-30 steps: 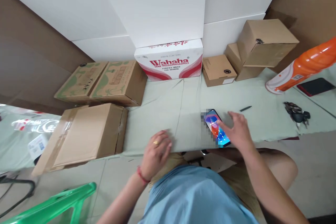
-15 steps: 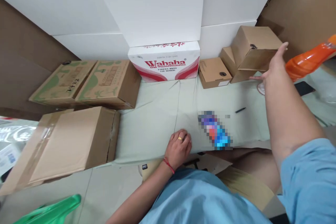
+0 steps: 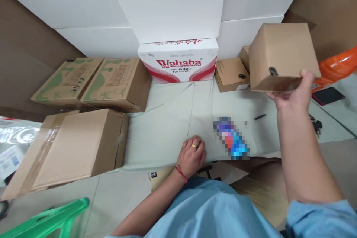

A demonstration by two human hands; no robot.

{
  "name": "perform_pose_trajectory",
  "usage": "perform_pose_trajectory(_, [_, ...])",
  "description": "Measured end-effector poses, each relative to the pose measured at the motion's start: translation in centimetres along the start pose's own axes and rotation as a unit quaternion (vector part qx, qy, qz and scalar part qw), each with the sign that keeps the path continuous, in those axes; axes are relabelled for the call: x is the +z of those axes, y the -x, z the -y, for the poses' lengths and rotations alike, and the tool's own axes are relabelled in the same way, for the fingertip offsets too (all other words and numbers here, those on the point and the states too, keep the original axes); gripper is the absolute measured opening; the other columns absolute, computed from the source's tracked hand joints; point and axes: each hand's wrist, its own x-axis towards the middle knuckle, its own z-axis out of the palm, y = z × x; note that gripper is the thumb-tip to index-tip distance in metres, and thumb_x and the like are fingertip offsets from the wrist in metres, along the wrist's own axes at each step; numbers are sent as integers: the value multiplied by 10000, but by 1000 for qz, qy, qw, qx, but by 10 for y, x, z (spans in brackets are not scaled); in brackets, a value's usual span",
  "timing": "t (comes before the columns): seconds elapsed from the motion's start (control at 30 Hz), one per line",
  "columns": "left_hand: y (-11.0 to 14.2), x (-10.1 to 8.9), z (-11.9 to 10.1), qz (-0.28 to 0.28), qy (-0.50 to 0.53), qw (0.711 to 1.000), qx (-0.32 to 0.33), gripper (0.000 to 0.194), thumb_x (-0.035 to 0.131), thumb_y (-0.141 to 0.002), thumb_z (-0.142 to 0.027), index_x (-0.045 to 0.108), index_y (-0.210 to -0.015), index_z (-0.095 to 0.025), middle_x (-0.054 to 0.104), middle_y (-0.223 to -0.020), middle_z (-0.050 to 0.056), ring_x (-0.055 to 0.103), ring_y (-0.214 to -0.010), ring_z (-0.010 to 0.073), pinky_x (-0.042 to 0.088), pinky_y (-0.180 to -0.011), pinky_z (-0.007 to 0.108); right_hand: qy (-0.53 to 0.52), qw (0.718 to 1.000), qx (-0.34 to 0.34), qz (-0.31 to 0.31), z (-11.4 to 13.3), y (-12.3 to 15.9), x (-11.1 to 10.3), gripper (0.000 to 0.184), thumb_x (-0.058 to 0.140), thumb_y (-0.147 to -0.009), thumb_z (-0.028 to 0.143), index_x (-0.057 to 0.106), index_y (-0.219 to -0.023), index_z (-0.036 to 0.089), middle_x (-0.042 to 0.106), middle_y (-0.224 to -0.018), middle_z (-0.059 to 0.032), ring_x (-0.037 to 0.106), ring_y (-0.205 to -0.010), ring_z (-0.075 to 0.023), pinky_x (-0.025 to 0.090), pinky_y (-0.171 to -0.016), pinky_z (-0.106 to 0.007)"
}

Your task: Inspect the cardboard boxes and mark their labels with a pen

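Note:
At the right, my right hand (image 3: 294,95) is closed on the lower front edge of a plain brown cardboard box (image 3: 281,52), thumb on its side and fingers underneath. The box is raised and tilted toward me, with a dark torn spot near its lower left corner. My left hand (image 3: 192,155) rests at the near edge of the cloth-covered table (image 3: 161,130), fingers curled; a small dark patch shows between them, too little to name. To its right lies a blurred-out, colourful phone-shaped object (image 3: 231,137). A black pen (image 3: 260,117) lies beyond that.
A white and red Wahaha carton (image 3: 178,61) stands at the back, beside a small flat box (image 3: 231,74). Larger cartons (image 3: 108,81) fill the left. At the right are an orange bottle (image 3: 338,65), a dark phone-like slab (image 3: 328,96) and keys (image 3: 316,124). A green plastic stool (image 3: 55,217) stands lower left.
My right hand has gone from reaching with spread fingers to gripping the cardboard box. The box has come off the one beneath and tipped toward me. My left hand has stayed put.

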Motion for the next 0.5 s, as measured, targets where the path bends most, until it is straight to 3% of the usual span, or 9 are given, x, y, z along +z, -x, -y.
perform_pose_trajectory(0.07, [1, 0, 2, -12, 46, 999, -22, 164, 627, -996, -152, 721, -1120, -204, 742, -1149, 138, 691, -1200, 329, 549, -1002, 492, -26, 998, 54, -23, -7, 59, -22, 413, 663, -865, 536, 782, -1162, 275, 713, -1490, -130, 787, -1206, -371, 662, -762, -527])
perform_pose_trajectory(0.17, [6, -6, 6, -47, 124, 989, -72, 112, 622, -1047, -259, 715, -1098, -222, 730, -1141, 120, 698, -1181, 303, 567, -1025, 477, -59, 990, 120, 33, -23, 146, -44, 485, 766, -801, 572, 747, -1199, 296, 773, -1345, -75, 776, -1181, -333, 718, -732, -502])
perform_pose_trajectory(0.23, [9, -14, 7, -79, 172, 975, -120, 189, 557, -1102, -339, 688, -1175, -224, 708, -1182, 125, 699, -1175, 286, 591, -993, 455, -60, 983, 165, 58, -38, 194, -47, 470, 858, -775, 509, 746, -1178, 295, 806, -1226, -34, 772, -1165, -273, 713, -760, -388])
perform_pose_trajectory(0.33, [11, -34, 1, -108, 257, 941, -191, 431, 295, -1178, -470, 565, -1436, -254, 660, -1375, 154, 704, -1240, 278, 631, -906, 421, -34, 962, 253, 94, -61, 246, -41, 543, 906, -758, 536, 725, -1212, 299, 815, -1188, -16, 770, -1141, -253, 695, -736, -323])
perform_pose_trajectory(0.4, [8, -50, -6, -111, 392, 877, -256, 572, 222, -1158, -617, 491, -1549, -297, 625, -1505, 152, 691, -1311, 293, 637, -911, 426, -6, 943, 302, 138, -75, 269, -34, 635, 910, -760, 597, 690, -1280, 307, 793, -1292, -24, 769, -1143, -255, 702, -741, -332])
perform_pose_trajectory(0.5, [2, -77, -13, -123, 536, 748, -371, 750, 517, -1000, -834, 547, -1537, -312, 628, -1562, 116, 620, -1422, 329, 599, -1003, 427, 81, 893, 378, 232, -88, 291, -33, 759, 896, -745, 727, 636, -1302, 281, 786, -1288, -65, 813, -968, -244, 705, -718, -355])
